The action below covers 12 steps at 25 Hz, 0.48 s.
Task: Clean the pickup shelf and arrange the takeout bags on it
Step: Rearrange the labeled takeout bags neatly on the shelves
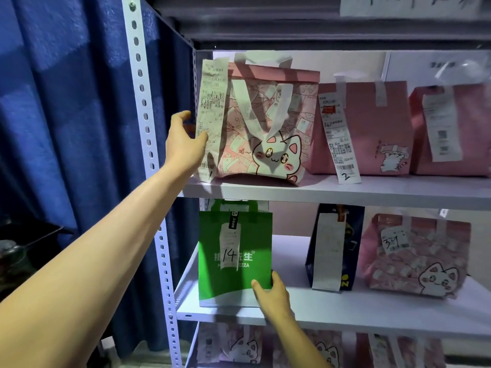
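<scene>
The step in hand looks like straightening two bags at once, and it goes best if each hand steadies a bag by its side wall rather than by the loose paper, nudging the base square to the shelf's front edge without tipping it.

Taking the white steel upright (144,107) at the left of the rack as landmark: just right of it, on the upper board (345,192), stands the pink cat-print takeout bag (268,128), upright, a long receipt (211,115) hanging down its left edge. The left hand (183,139) reaches in between the upright and this bag, thumb pressed on the receipt, fingers curled round behind the bag's left side; it seems to hold the bag there, though the fingertips are hidden.

One board lower (345,312), also just right of the upright, stands the green pizza bag (235,256) marked 14. The right hand (271,293) grips its lower right corner, thumb on the front face, fingers wrapped behind.

Farther right of the upright are other pink bags (364,128) and a dark blue bag (334,248), well apart from both hands.
</scene>
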### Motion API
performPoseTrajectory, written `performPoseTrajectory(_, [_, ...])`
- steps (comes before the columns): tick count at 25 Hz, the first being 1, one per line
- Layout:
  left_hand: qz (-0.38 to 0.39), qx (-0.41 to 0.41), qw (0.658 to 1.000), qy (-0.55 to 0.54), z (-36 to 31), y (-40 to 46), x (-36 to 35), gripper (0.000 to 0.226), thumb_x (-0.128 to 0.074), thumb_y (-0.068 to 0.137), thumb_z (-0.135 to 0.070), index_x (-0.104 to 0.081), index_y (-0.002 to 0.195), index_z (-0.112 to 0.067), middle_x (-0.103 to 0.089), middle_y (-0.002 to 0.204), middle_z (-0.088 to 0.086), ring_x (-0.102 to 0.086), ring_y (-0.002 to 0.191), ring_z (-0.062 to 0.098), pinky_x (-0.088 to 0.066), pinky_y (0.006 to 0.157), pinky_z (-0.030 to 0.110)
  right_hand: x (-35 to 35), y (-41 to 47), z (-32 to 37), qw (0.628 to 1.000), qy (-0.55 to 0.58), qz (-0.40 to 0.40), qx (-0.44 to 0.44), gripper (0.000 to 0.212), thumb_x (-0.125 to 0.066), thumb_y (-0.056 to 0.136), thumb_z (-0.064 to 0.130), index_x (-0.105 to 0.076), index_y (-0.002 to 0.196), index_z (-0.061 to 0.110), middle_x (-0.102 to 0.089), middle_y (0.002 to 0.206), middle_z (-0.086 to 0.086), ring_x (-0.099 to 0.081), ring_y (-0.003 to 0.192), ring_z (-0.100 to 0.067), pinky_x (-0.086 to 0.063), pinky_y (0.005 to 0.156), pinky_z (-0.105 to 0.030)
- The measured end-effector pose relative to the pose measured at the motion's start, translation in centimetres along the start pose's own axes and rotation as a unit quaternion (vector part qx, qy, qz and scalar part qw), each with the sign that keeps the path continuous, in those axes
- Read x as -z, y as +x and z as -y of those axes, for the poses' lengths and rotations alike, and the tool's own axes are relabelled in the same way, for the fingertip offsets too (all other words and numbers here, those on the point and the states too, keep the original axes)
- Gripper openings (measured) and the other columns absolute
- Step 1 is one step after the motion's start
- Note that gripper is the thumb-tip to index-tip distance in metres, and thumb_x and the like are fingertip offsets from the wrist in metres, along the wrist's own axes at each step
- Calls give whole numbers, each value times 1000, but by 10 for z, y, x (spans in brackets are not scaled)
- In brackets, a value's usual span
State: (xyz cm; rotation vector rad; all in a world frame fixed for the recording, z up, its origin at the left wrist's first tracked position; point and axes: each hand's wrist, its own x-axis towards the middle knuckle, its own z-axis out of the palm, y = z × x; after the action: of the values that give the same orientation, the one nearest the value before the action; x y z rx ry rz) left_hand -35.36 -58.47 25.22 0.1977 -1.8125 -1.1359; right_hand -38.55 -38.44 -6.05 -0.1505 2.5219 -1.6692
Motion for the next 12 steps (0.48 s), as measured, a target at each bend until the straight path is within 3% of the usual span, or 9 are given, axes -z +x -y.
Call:
performPoseTrajectory(3, [7,-34,999,26,3,-18,11,62,-62,88,-18,-37,145,-24,-50,137,3,-52,122,17,-43,105,36,1,-8,5,1000,19,-15,13,53,-68,92,35,-50,141,24,-61,136,3,-57,124,-20,-46,107,-39])
performPoseTrajectory(8, [32,-86,994,62,5,-51,22,64,-56,87,-14,-37,146,-30,-39,145,5,-51,118,14,-40,107,35,16,-29,23,990,84,-99,54,49,-68,94,29,-53,139,21,-58,142,2,-53,131,-19,-43,109,-35])
performPoseTrajectory(10, [44,-79,994,66,6,-59,20,62,-54,88,-10,-39,146,-28,-37,145,6,-54,107,9,-44,104,36,31,-38,43,978,89,-153,110,38,-64,96,26,-55,133,27,-60,138,6,-55,127,-14,-45,109,-34])
performPoseTrajectory(12, [59,-65,994,61,10,-67,19,60,-54,90,-8,-41,146,-25,-35,146,7,-52,117,16,-42,107,36,50,-45,75,957,96,-196,193,35,-60,97,22,-56,131,29,-61,132,7,-56,120,-9,-48,107,-35])
